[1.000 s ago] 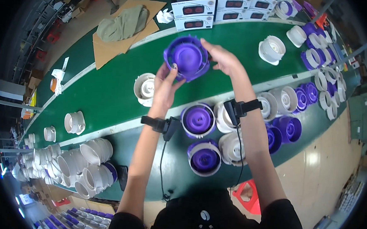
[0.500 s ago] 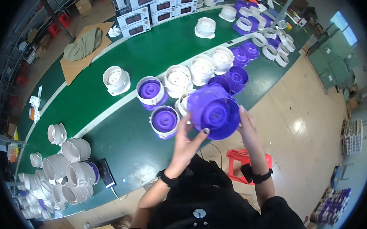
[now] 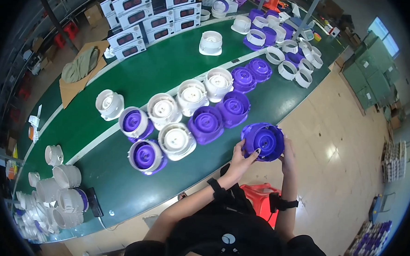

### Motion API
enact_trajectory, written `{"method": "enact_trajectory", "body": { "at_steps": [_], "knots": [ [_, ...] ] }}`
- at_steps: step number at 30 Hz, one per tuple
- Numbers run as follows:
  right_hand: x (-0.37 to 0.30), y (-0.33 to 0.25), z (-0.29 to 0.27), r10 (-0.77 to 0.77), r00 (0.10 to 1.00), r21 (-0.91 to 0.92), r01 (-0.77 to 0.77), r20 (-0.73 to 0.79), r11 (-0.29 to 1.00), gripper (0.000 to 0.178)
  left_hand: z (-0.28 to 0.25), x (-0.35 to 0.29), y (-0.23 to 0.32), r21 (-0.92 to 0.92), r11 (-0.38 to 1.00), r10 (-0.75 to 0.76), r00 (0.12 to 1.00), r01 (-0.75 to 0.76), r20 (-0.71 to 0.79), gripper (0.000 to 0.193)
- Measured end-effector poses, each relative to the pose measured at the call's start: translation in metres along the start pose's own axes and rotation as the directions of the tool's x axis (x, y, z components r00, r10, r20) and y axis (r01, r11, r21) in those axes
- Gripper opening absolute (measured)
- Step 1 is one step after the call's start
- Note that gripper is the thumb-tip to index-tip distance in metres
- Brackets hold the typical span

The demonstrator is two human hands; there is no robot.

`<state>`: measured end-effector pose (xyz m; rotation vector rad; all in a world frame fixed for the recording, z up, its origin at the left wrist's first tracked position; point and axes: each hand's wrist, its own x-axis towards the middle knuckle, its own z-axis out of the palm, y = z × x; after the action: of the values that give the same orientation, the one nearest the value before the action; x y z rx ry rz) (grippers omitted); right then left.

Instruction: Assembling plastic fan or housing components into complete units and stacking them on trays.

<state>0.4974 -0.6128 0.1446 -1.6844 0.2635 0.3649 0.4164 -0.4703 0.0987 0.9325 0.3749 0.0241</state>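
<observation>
Between my two hands is a round purple plastic housing, its hollow side with a ringed centre facing up toward me. My left hand grips its left rim, thumb over the near edge. On the opposite side my right hand closes around the rim, its fingers partly hidden behind the part. The housing is held at the table's near right edge. To its left stand similar purple housings and white housings. Two pieces have a white ring around a purple core.
White rings are piled at the left beside a phone with a cable. Boxes are stacked on the far side of the green table. More rings lie at the far right. A red stool stands below my hands.
Both hands have carried the purple housing right, away from the grouped housings, and it now appears smaller. The view has shifted, so the table's contents sit farther left.
</observation>
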Motion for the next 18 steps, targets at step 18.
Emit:
{"method": "enact_trajectory", "body": {
  "at_steps": [18],
  "knots": [
    [0.291,-0.012,0.013,0.252,0.906,0.044,-0.283,0.341,0.958,0.052,0.056,0.216,-0.036,-0.240,0.971,-0.080,0.923,-0.014,-0.376,0.056]
  ]
}}
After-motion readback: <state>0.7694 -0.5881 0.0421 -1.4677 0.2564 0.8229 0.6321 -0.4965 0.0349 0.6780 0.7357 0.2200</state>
